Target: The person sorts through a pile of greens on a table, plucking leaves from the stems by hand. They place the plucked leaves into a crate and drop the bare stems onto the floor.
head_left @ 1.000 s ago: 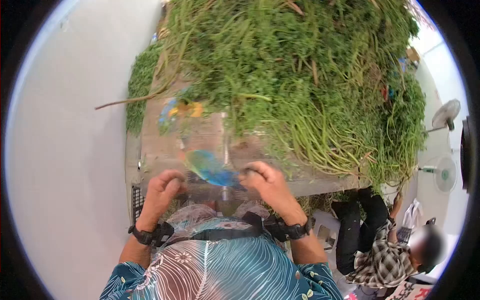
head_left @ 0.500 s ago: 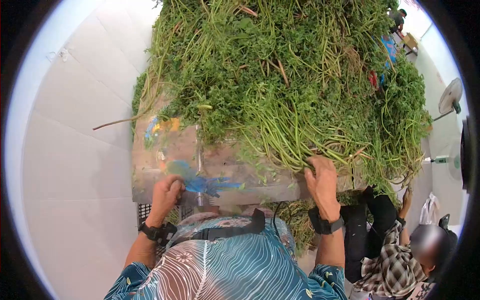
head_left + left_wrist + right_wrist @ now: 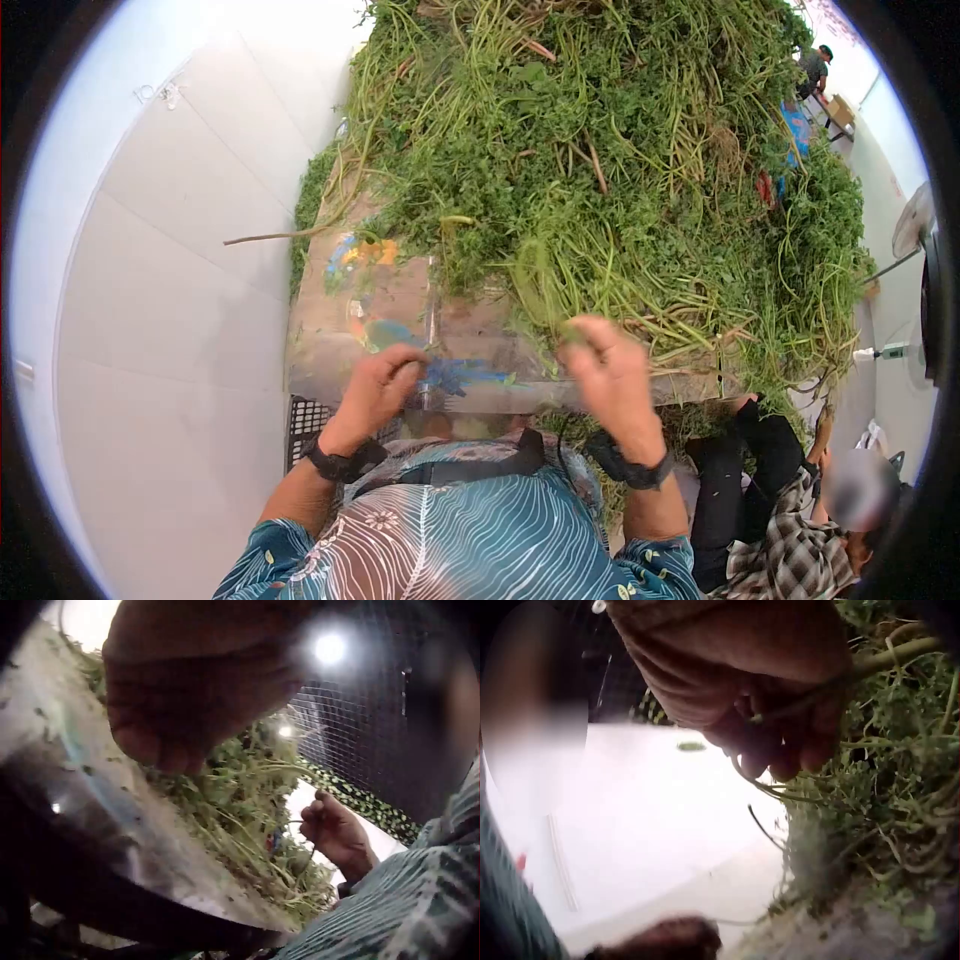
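My right hand (image 3: 612, 378) is at the front edge of the heap of leafy green plants (image 3: 620, 170). It pinches a long thin green stem (image 3: 900, 656), which runs between the fingers in the right wrist view; its leafy far end is blurred in the head view. My left hand (image 3: 383, 388) hovers by the front edge of the cardboard-covered table (image 3: 475, 325), over blue paint marks (image 3: 460, 374). Its fingers curl in, and nothing shows sticking out of them in the left wrist view (image 3: 187, 697).
One long brown stem (image 3: 270, 238) juts out left of the heap. A black plastic crate (image 3: 305, 420) stands below the table at left. Someone in a checked shirt (image 3: 790, 535) sits close on the right, near fans (image 3: 895, 352). A white wall (image 3: 170, 260) rises at left.
Both hands were together over the painted cardboard, then the right hand reached right to the stems. It has since come back left with a stem, while the left hand shifted slightly right.
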